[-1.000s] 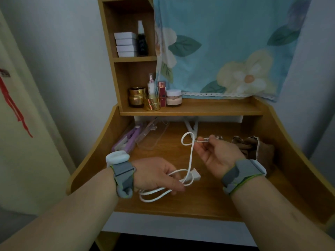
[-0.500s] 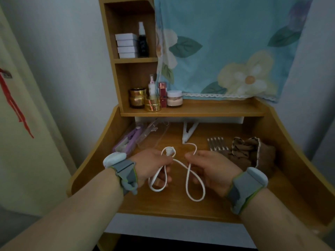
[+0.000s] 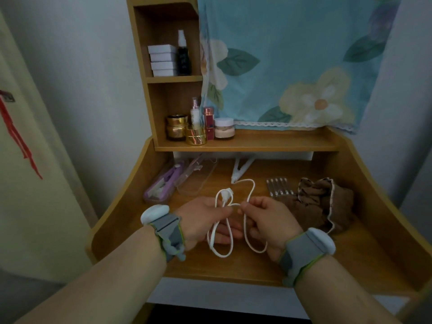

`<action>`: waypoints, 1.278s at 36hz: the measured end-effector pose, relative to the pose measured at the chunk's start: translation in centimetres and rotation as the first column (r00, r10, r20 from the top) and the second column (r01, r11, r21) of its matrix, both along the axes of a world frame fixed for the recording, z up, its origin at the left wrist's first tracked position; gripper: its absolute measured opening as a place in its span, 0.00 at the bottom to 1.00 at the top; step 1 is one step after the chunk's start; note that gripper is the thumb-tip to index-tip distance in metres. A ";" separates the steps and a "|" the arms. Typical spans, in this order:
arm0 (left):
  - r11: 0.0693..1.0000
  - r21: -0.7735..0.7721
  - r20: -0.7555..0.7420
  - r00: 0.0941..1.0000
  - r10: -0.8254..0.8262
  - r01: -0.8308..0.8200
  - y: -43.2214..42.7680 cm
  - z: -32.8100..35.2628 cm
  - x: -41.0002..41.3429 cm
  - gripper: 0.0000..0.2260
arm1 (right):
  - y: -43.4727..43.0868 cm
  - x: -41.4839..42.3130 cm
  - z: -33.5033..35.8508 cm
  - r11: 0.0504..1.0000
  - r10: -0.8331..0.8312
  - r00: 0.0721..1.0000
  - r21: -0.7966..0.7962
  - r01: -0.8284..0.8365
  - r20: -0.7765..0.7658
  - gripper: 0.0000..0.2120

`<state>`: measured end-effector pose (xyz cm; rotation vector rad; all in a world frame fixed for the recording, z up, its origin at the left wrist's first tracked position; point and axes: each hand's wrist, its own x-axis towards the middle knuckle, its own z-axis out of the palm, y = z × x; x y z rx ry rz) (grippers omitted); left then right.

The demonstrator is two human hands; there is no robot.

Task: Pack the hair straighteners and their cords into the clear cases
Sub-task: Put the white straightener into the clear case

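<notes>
A white cord [image 3: 248, 239] hangs in loops between both hands over the desk. My left hand [image 3: 201, 220] pinches one loop near the cord's white plug [image 3: 226, 192]. My right hand [image 3: 268, 218] pinches the cord at the crossing, close beside the left. The cord runs back to a white hair straightener [image 3: 242, 168] lying at the rear under the shelf. A purple straightener [image 3: 163, 183] lies inside a clear case at the left. A second clear case [image 3: 198, 178] lies open beside it.
A brown cloth pouch [image 3: 325, 202] and a row of metal hair clips [image 3: 279, 185] lie at the right. Jars and bottles [image 3: 196, 127] stand on the shelf above. The desk [image 3: 233, 267] has raised wooden sides.
Both hands drew together over the desk's middle. The cord went from a bundle under the left hand to two hanging loops held between the hands.
</notes>
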<state>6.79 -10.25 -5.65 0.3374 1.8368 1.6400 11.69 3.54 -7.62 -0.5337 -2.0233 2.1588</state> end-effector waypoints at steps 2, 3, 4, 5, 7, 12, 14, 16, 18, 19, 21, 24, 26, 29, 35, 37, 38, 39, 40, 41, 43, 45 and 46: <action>1.000 -0.009 -0.030 1.000 0.010 -0.011 0.2 -0.2 0.1 0.09 | -0.3 -0.3 -0.4 0.999 -0.045 0.999 0.000 0.045 0.000 0.06; 1.000 -0.018 -0.050 0.999 0.011 -0.012 0.3 -0.2 0.2 0.09 | -0.6 -0.5 -0.5 0.998 -0.062 0.998 -0.013 0.062 -0.004 0.07; 0.999 -0.035 -0.078 0.997 0.011 -0.014 0.3 -0.4 0.2 0.08 | -0.8 -0.6 -0.5 0.997 -0.067 0.998 -0.049 0.066 -0.011 0.07; 0.998 -0.061 -0.120 0.993 0.011 -0.019 0.4 -0.5 0.3 0.07 | -1.1 -0.7 -0.5 0.992 -0.067 0.997 -0.107 0.064 -0.025 0.08; 0.995 -0.097 -0.202 0.979 0.018 -0.038 0.7 -0.7 0.4 0.06 | -1.8 -0.6 -0.2 0.982 -0.066 0.997 -0.178 0.058 -0.039 0.06; 0.995 -0.086 -0.139 0.990 0.036 -0.048 0.6 -0.5 0.3 0.07 | -2.1 -0.3 -0.5 0.976 -0.070 0.997 0.204 0.078 -0.044 0.05; 0.993 -0.100 -0.101 0.994 0.049 -0.060 0.4 -0.4 0.2 0.06 | -1.9 -0.2 -0.6 0.891 -0.035 0.999 0.453 0.043 -0.027 0.06; 0.987 -0.130 -0.111 0.991 0.081 -0.095 0.2 -0.4 0.1 0.06 | -1.8 0.1 -0.6 0.841 0.006 1.000 0.541 -0.003 -0.004 0.07; 0.976 -0.178 -0.147 0.984 0.097 -0.123 0.1 -0.6 0.0 0.07 | -1.9 0.2 -0.7 0.837 0.032 0.999 0.546 -0.024 -0.006 0.08; 0.972 -0.194 -0.159 0.982 0.100 -0.131 0.1 -0.6 -0.1 0.07 | -2.1 0.3 -0.7 0.843 0.034 0.999 0.537 -0.026 -0.007 0.08; 0.971 -0.191 -0.163 0.980 0.111 -0.142 -0.1 -0.5 -0.3 0.07 | -2.1 0.1 -0.8 0.862 0.012 1.000 0.506 -0.007 -0.007 0.08; 0.981 -0.148 -0.102 0.989 0.111 -0.126 -0.2 -0.1 -0.4 0.05 | -2.0 -0.4 -1.0 0.938 -0.035 0.999 0.344 0.029 0.009 0.08; 0.990 -0.116 -0.067 0.995 0.074 -0.081 -0.2 0.1 -0.3 0.05 | -1.9 -0.7 -1.0 0.978 -0.056 0.998 0.201 0.055 0.002 0.08; 0.998 -0.053 -0.020 0.999 0.032 -0.033 0.0 0.1 0.1 0.08 | -2.2 -1.0 -1.0 0.969 -0.127 0.990 0.204 0.138 -0.067 0.06; 1.000 0.023 -0.040 0.999 0.017 -0.016 0.9 -0.7 0.8 0.08 | -2.5 -1.6 -0.9 0.861 -0.241 0.952 0.411 0.300 -0.191 0.01; 0.997 0.071 0.009 1.000 -0.011 0.010 0.9 -0.7 0.8 0.08 | -2.4 -1.8 -0.8 0.843 -0.264 0.936 0.415 0.342 -0.235 0.03; 0.996 0.090 0.036 0.999 -0.030 0.027 0.8 -0.6 0.8 0.08 | -2.3 -1.9 -0.6 0.837 -0.269 0.929 0.416 0.355 -0.253 0.03; 0.994 0.103 0.061 0.997 -0.054 0.047 0.6 -0.4 0.8 0.08 | -2.2 -2.0 -0.5 0.833 -0.271 0.927 0.419 0.361 -0.261 0.03; 0.991 0.112 0.084 0.993 -0.081 0.071 0.5 -0.2 0.8 0.08 | -2.0 -2.0 -0.4 0.830 -0.271 0.929 0.427 0.358 -0.252 0.03; 0.988 0.117 0.098 0.989 -0.112 0.101 0.4 -0.1 0.8 0.08 | -1.8 -2.1 -0.4 0.827 -0.271 0.934 0.441 0.349 -0.232 0.04; 0.984 0.095 0.093 0.983 -0.161 0.152 0.2 0.1 0.7 0.08 | -1.5 -2.3 -0.4 0.832 -0.262 0.948 0.455 0.318 -0.183 0.07; 0.980 0.036 0.050 0.979 -0.197 0.195 0.3 0.1 0.6 0.05 | -1.4 -2.5 -0.4 0.842 -0.252 0.957 0.456 0.289 -0.140 0.09; 0.977 0.015 0.032 0.976 -0.214 0.214 0.3 0.0 0.6 0.03 | -1.3 -2.5 -0.4 0.845 -0.249 0.961 0.458 0.276 -0.119 0.10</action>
